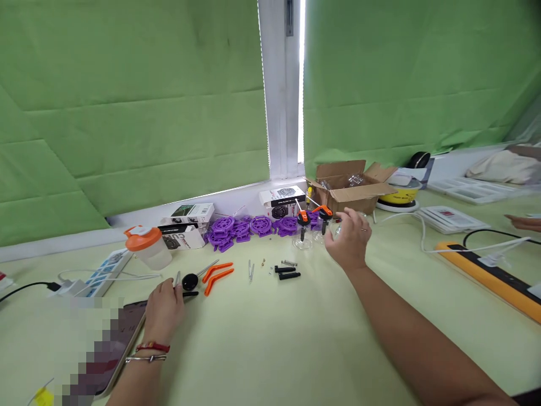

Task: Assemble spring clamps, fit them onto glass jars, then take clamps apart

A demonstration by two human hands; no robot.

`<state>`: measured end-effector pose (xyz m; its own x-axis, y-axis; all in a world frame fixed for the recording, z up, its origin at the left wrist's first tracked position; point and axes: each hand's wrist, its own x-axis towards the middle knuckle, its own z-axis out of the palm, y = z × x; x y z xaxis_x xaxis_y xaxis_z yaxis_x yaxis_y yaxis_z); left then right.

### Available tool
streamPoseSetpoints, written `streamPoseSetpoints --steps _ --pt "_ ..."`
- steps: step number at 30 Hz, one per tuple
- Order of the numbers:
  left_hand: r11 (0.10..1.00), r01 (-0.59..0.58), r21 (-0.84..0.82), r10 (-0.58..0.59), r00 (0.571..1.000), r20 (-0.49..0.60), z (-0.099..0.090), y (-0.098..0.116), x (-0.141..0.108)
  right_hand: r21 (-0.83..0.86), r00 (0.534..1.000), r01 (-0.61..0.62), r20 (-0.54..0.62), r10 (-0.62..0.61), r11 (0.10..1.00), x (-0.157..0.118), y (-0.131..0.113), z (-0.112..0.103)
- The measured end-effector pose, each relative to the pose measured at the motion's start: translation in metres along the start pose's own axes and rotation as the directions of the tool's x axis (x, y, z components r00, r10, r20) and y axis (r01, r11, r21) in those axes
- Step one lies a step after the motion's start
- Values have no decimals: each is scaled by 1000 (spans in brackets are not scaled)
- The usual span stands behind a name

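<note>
My right hand curves its fingers around a clear jar, mostly hidden behind the hand. Just left of it stand two clear jars with black lids and orange crank tops, the nearer jar and the one behind. My left hand rests closed over the table beside a phone; a pale thin tip shows at its fingers, but what it holds is unclear. Close by lie a black round knob, orange handles, metal pins, a spring and black plastic parts.
Behind are purple plastic parts, printed boxes and an open cardboard box. An orange-lidded cup and a power strip stand left. To the right are an orange power strip and another person's hand.
</note>
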<state>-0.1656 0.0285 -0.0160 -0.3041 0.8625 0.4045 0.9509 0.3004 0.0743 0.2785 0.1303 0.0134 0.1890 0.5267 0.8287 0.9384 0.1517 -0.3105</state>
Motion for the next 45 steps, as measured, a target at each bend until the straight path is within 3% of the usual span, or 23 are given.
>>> streamPoseSetpoints --steps 5,8,14,15,17,20,22,23,25,27,28,30,32,34,36,37,38,39,41,42,43,44,45 --pt "993 -84 -81 74 989 -124 -11 12 -11 -126 985 -75 146 93 989 11 16 21" --pt "984 -122 -130 102 983 -156 -16 18 -15 -138 981 6 191 20 990 13 24 22" --pt "962 -175 -207 124 963 -237 -23 32 -17 53 951 158 260 -166 986 16 -21 25" --pt "958 -187 -218 131 960 -249 -24 35 -18 105 943 117 301 -144 988 16 -29 32" --pt "947 -206 -245 139 954 -267 -27 40 -22 155 925 -113 378 47 981 12 -38 49" --pt "924 -218 -315 133 954 -270 -32 48 -29 143 781 -412 564 268 900 4 -39 71" --pt "895 -211 -392 128 965 -228 -38 55 -33 137 728 -468 620 293 873 0 -36 76" --pt "875 -206 -439 129 972 -197 -42 60 -35 150 739 -456 613 279 877 -1 -36 74" --pt "816 -174 -551 127 984 -122 -53 74 -39 212 824 -351 533 193 912 -1 -42 61" --pt "693 -83 -716 112 994 -7 -66 94 -43 294 931 -108 365 -7 950 -4 -58 37" --pt "595 -18 -803 137 987 79 -71 106 -46 327 946 42 291 -143 944 -8 -68 22" --pt "357 105 -928 227 954 195 -78 131 -53 369 892 291 230 -390 883 -24 -90 -8" --pt "194 238 -952 269 920 285 -77 151 -61 446 786 434 236 -571 783 -45 -108 -33" --pt "188 322 -928 207 910 358 -71 162 -69 581 698 424 279 -660 694 -64 -115 -49" --pt "210 320 -924 142 925 352 -62 164 -75 659 746 201 377 -549 725 -75 -113 -55" --pt "221 306 -926 111 935 335 -58 163 -77 670 776 0 468 -422 742 -77 -110 -55" --pt "229 282 -932 88 947 308 -54 160 -78 660 751 -240 590 -294 712 -76 -107 -55" --pt "238 252 -938 70 959 276 -51 158 -79 606 646 -488 735 -206 628 -75 -103 -54" --pt "269 196 -943 70 972 222 -46 154 -79 340 272 -853 937 -219 396 -72 -99 -54" --pt "293 175 -940 83 975 207 -45 152 -79 201 116 -932 954 -276 302 -71 -98 -53" --pt "323 155 -933 97 976 196 -44 152 -79 119 41 -965 948 -315 233 -72 -97 -53" --pt "356 138 -924 103 977 185 -43 152 -79 108 43 -976 946 -321 189 -74 -97 -53" --pt "386 120 -915 104 980 172 -43 152 -78 155 100 -974 950 -296 167 -77 -97 -52"
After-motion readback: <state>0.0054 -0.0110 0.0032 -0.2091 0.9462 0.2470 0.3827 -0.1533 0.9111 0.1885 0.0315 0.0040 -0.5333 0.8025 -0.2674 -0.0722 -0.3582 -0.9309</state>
